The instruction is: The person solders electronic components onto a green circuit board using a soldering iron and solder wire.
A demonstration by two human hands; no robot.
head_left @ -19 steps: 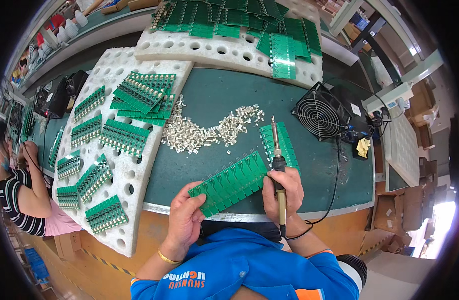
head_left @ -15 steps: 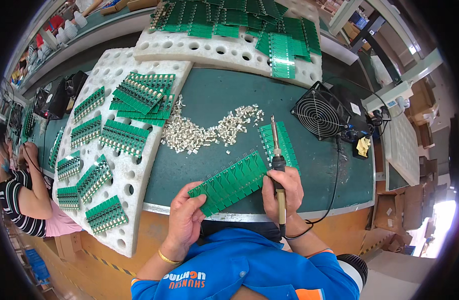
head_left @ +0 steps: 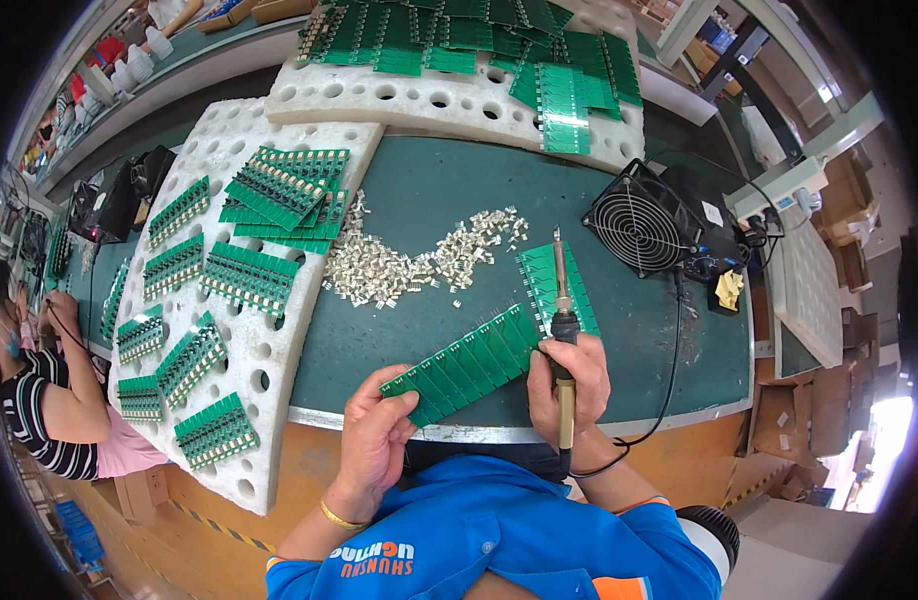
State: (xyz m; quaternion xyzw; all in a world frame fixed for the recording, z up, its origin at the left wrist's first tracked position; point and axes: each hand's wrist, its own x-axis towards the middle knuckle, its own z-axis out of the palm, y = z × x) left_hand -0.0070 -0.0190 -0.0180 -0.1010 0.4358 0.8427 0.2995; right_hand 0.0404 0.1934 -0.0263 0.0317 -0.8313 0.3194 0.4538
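A: The board (head_left: 464,366) tilts, face looking narrower, over the near edge of the table (head_left: 344,345)!
B: Left hand (head_left: 377,430) clamps thumb and fingers on its left end; right hand (head_left: 587,378) has fingers wrapped round the iron (head_left: 564,325).
A: And the iron's tip drifts right, clear of that board, so no contact there.
B: Beyond: second board (head_left: 579,285), connectors (head_left: 384,270) mid-table, fan (head_left: 633,232) toward the right edge.

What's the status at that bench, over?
Left hand gripping green circuit board at its left end. Right hand holding soldering iron, tip off that board. Second board lying beneath iron; loose pale parts beyond.
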